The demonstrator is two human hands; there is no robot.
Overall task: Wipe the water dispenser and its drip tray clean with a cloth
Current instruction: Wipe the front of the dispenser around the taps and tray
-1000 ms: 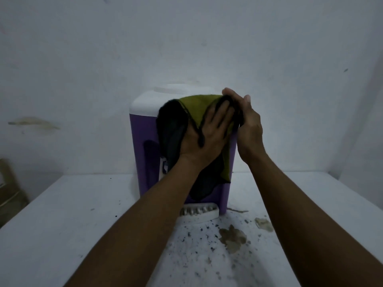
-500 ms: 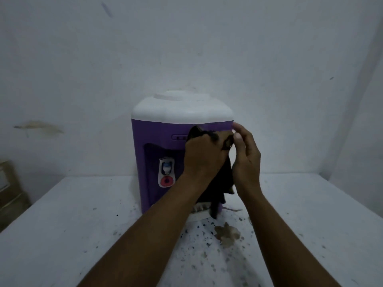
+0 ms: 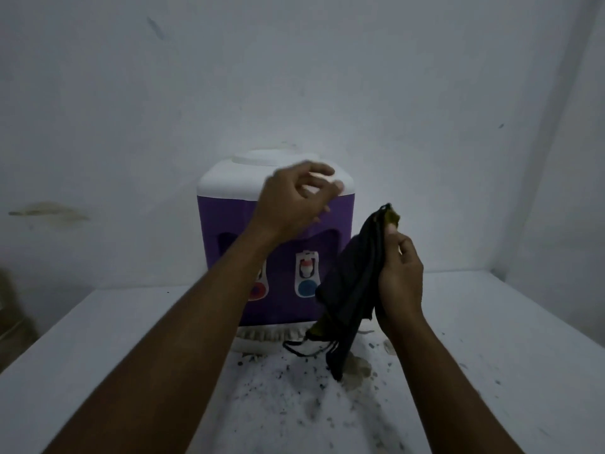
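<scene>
Black cloth (image 3: 352, 290) with an olive edge hangs bunched in a long strip from the right hand (image 3: 397, 280), which grips it near the upper end, thumb and fingers curled round the fabric. The lower end hangs in front of the right end of the drip tray (image 3: 255, 342) and ends close to the table (image 3: 98, 339); contact with the surface cannot be confirmed. A thin loop (image 3: 301, 348) hangs from the cloth just beside the tray. The left hand (image 3: 291, 198) holds nothing: its fingers are apart and loosely bent, blurred, in front of the white top of the dispenser (image 3: 229, 224). The dispenser stands upright on the table near the wall (image 3: 425, 93); the blue tap (image 3: 306, 286) is in full view, the red tap (image 3: 259, 291) partly hidden by the left forearm (image 3: 196, 306). Dark specks (image 3: 294, 381) and a brown stain (image 3: 360, 368) lie on the table in front of the tray. Probable faults from here: the hanging end drags through the specks and stain and smears that dirt onto the dispenser; the loop catches on the tray and pulls it out of place; a wipe across the front presses a tap and may release water; the bunched cloth makes little contact, so patches are missed.
</scene>
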